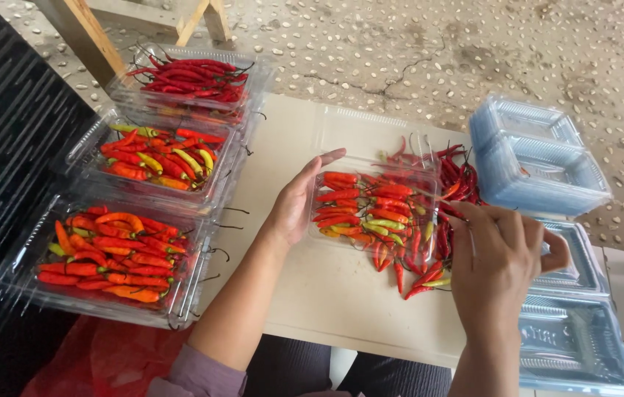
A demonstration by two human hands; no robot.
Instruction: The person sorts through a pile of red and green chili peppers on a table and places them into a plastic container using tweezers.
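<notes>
Centre of the pale surface (327, 294), a clear tray (374, 209) sits half-filled with chillies (363, 198), mostly red with a few green and orange ones laid across it. The left hand (299, 202) rests flat against the tray's left wall, fingers (323, 158) stretched out straight and open, gripping nothing, just bracing the side. The right hand (499, 254) hovers at the tray's right edge, fingers curled in and pinched together near a chilli stem; what exactly they hold is hard to tell. Loose chillies (452, 184) lie heaped just behind and beside the tray, spilling toward the front.

To the left, three filled trays run in a row: the near one (117, 254), a middle one (158, 158), and a far one (191, 77) all red. On the right, a stack of empty trays (536, 158) stands on the surface, with more empties (573, 342) nearer the person. Pebbled floor (474, 44) lies beyond.
</notes>
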